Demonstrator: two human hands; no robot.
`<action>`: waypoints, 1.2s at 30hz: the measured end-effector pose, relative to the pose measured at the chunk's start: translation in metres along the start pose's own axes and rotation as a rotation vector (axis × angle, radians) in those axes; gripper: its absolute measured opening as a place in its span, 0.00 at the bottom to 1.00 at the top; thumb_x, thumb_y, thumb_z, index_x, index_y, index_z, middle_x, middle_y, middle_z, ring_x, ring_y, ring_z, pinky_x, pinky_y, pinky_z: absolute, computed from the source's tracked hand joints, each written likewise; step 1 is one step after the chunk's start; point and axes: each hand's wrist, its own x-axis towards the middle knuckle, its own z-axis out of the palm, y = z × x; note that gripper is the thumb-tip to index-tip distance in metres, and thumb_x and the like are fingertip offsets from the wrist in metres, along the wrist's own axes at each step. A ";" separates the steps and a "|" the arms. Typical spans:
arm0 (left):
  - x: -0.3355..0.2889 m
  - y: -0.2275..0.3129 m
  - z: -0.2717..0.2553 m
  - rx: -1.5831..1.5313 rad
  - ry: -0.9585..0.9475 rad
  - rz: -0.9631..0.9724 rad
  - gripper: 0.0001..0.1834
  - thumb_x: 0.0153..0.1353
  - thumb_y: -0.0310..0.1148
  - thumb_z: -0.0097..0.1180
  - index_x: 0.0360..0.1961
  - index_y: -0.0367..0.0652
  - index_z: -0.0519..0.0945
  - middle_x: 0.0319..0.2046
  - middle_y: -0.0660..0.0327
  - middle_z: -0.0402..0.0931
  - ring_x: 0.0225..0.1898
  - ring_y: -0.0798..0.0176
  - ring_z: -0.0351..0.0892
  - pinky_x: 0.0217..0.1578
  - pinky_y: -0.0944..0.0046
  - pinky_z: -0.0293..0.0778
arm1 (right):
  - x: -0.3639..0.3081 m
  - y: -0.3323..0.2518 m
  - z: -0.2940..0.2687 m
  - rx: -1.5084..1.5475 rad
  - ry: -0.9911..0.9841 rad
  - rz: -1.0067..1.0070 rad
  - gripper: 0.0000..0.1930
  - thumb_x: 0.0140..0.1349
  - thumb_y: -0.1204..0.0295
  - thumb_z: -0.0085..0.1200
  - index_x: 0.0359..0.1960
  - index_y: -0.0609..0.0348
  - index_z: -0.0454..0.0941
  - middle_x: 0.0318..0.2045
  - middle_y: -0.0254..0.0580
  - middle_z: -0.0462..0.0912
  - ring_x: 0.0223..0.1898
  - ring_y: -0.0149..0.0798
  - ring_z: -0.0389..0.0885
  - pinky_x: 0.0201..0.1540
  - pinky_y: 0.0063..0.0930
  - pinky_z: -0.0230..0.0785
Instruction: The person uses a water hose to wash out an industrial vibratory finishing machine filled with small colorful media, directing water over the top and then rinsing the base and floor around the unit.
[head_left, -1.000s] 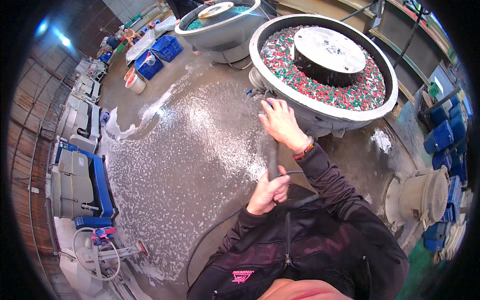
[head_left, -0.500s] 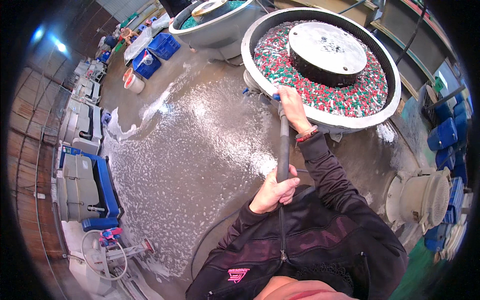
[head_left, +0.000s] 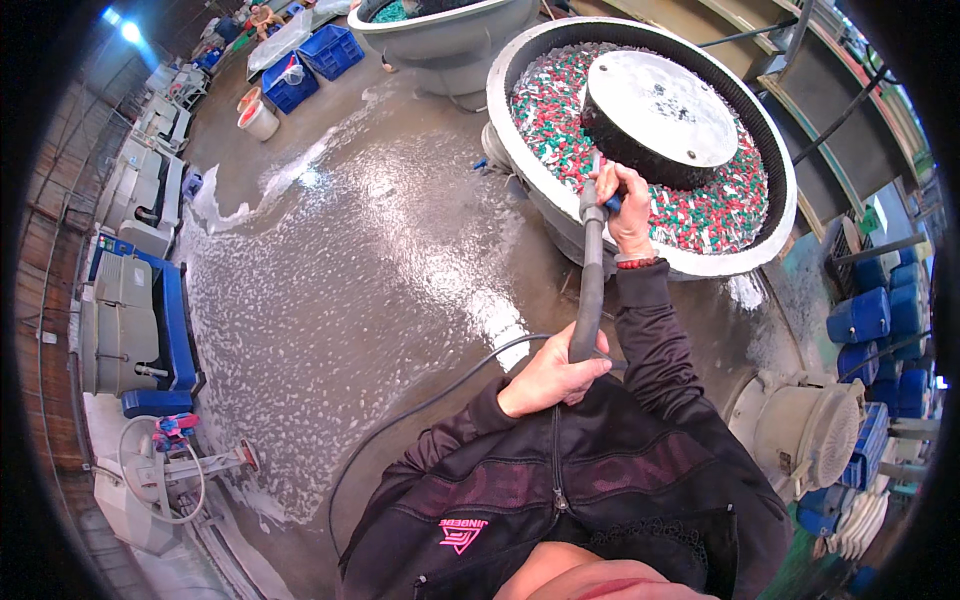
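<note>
A dark grey hose (head_left: 590, 290) runs up the middle, with a metal valve end that has a blue lever (head_left: 613, 203). My left hand (head_left: 552, 375) is wrapped round the lower part of the hose, just in front of my jacket. Up at the valve, my right hand (head_left: 630, 210) closes round it, fingers by the lever. The hose end points over the near rim of a round vibrating tub (head_left: 715, 262). Small red, green and white pieces (head_left: 545, 115) fill the tub around a raised centre with a white round lid (head_left: 665, 110). Whether water leaves the hose I cannot tell.
A second grey tub (head_left: 450, 45) stands behind. Blue crates (head_left: 332, 52) and a white bucket (head_left: 258, 120) are at the far left. Foam lies on the wet floor (head_left: 310, 330); a thin hose (head_left: 440, 395) loops across it. Blue barrels (head_left: 860, 318) and a motor-like machine (head_left: 800, 430) stand right.
My right hand and the valve end have moved up and right, from beside the tub to over its rim. The hose now bends slightly; my left hand keeps its grip. The view has shifted.
</note>
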 end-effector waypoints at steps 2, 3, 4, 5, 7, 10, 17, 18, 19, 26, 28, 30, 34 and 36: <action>0.002 -0.001 0.003 -0.004 0.007 0.011 0.10 0.57 0.25 0.51 0.38 0.43 0.64 0.14 0.70 0.60 0.11 0.77 0.57 0.12 0.75 0.55 | 0.001 0.005 0.000 0.052 0.013 -0.033 0.20 0.57 0.66 0.38 0.07 0.58 0.61 0.10 0.37 0.66 0.15 0.32 0.64 0.32 0.27 0.61; 0.002 -0.001 0.006 0.020 0.021 0.011 0.10 0.57 0.25 0.51 0.38 0.43 0.63 0.14 0.70 0.61 0.11 0.77 0.58 0.12 0.75 0.55 | 0.002 0.005 0.001 0.027 0.008 -0.081 0.21 0.58 0.66 0.38 0.07 0.58 0.61 0.10 0.38 0.66 0.15 0.32 0.64 0.32 0.26 0.62; 0.003 -0.001 0.007 0.044 0.037 0.012 0.11 0.57 0.25 0.52 0.37 0.43 0.63 0.14 0.70 0.61 0.11 0.77 0.58 0.12 0.75 0.55 | 0.003 0.005 0.001 0.003 0.002 -0.130 0.21 0.58 0.67 0.38 0.07 0.57 0.61 0.10 0.38 0.66 0.15 0.32 0.63 0.31 0.25 0.62; 0.004 -0.003 0.009 0.032 0.041 0.020 0.11 0.57 0.25 0.52 0.37 0.43 0.63 0.14 0.70 0.61 0.11 0.77 0.58 0.12 0.75 0.55 | 0.002 0.001 0.001 0.048 -0.037 -0.145 0.18 0.58 0.69 0.40 0.11 0.60 0.67 0.13 0.38 0.70 0.17 0.32 0.67 0.35 0.24 0.63; 0.006 -0.005 0.011 0.035 0.040 0.059 0.10 0.57 0.25 0.51 0.37 0.43 0.63 0.14 0.70 0.61 0.11 0.77 0.58 0.11 0.74 0.56 | -0.002 -0.005 0.007 -0.079 0.092 -0.118 0.15 0.57 0.70 0.42 0.15 0.62 0.71 0.16 0.38 0.73 0.22 0.31 0.70 0.38 0.24 0.62; 0.009 -0.013 0.016 0.066 0.063 0.100 0.10 0.57 0.26 0.52 0.37 0.43 0.64 0.14 0.70 0.61 0.11 0.77 0.59 0.11 0.74 0.56 | -0.004 0.006 -0.003 -0.296 0.180 -0.077 0.09 0.55 0.72 0.49 0.35 0.64 0.76 0.29 0.40 0.78 0.35 0.29 0.73 0.45 0.27 0.61; 0.012 -0.022 0.010 -0.001 0.090 0.121 0.10 0.57 0.26 0.52 0.37 0.43 0.64 0.15 0.70 0.61 0.10 0.77 0.59 0.11 0.74 0.56 | -0.024 0.014 0.009 0.253 0.294 0.642 0.12 0.49 0.67 0.55 0.33 0.58 0.71 0.24 0.36 0.71 0.26 0.32 0.73 0.26 0.40 0.76; 0.013 -0.022 0.010 -0.046 0.081 0.124 0.10 0.57 0.26 0.52 0.37 0.43 0.64 0.15 0.70 0.61 0.11 0.77 0.59 0.11 0.74 0.57 | -0.024 0.013 0.011 0.252 0.296 0.640 0.12 0.49 0.67 0.55 0.33 0.58 0.71 0.24 0.36 0.71 0.26 0.32 0.73 0.26 0.40 0.76; 0.013 -0.022 0.010 -0.091 0.073 0.126 0.10 0.57 0.26 0.52 0.37 0.43 0.64 0.15 0.70 0.61 0.11 0.77 0.59 0.11 0.74 0.57 | -0.024 0.011 0.013 0.269 0.284 0.655 0.12 0.49 0.67 0.55 0.33 0.58 0.71 0.24 0.36 0.71 0.25 0.32 0.72 0.27 0.40 0.76; 0.004 -0.020 0.009 -0.015 0.081 0.113 0.10 0.58 0.26 0.51 0.38 0.44 0.63 0.13 0.70 0.60 0.10 0.77 0.58 0.11 0.74 0.56 | -0.014 0.001 0.020 0.236 0.219 0.540 0.10 0.49 0.68 0.54 0.32 0.57 0.70 0.25 0.35 0.69 0.26 0.32 0.71 0.29 0.38 0.76; 0.004 -0.020 0.008 -0.077 0.092 0.102 0.10 0.58 0.26 0.51 0.38 0.44 0.63 0.13 0.70 0.59 0.10 0.77 0.57 0.11 0.74 0.55 | -0.013 0.010 0.018 0.262 0.210 0.598 0.10 0.50 0.67 0.54 0.32 0.57 0.70 0.25 0.34 0.69 0.26 0.31 0.71 0.28 0.37 0.76; 0.003 -0.021 0.004 -0.089 0.092 0.110 0.10 0.57 0.26 0.51 0.38 0.45 0.63 0.13 0.70 0.59 0.10 0.77 0.57 0.11 0.74 0.55 | -0.016 0.016 0.019 0.244 0.197 0.597 0.10 0.50 0.67 0.54 0.31 0.56 0.70 0.25 0.34 0.69 0.26 0.31 0.71 0.28 0.36 0.75; -0.004 -0.021 -0.001 -0.074 0.094 0.117 0.10 0.57 0.26 0.51 0.37 0.45 0.64 0.13 0.70 0.60 0.10 0.77 0.56 0.11 0.73 0.54 | -0.020 0.025 0.017 0.267 0.208 0.617 0.10 0.50 0.68 0.54 0.29 0.61 0.69 0.22 0.38 0.70 0.24 0.34 0.72 0.32 0.40 0.76; -0.007 -0.017 -0.001 -0.042 0.116 0.113 0.10 0.57 0.26 0.51 0.37 0.45 0.64 0.13 0.70 0.60 0.10 0.77 0.56 0.11 0.73 0.54 | -0.014 0.015 0.025 0.216 0.195 0.543 0.10 0.50 0.68 0.53 0.29 0.61 0.69 0.23 0.38 0.70 0.24 0.34 0.72 0.30 0.39 0.76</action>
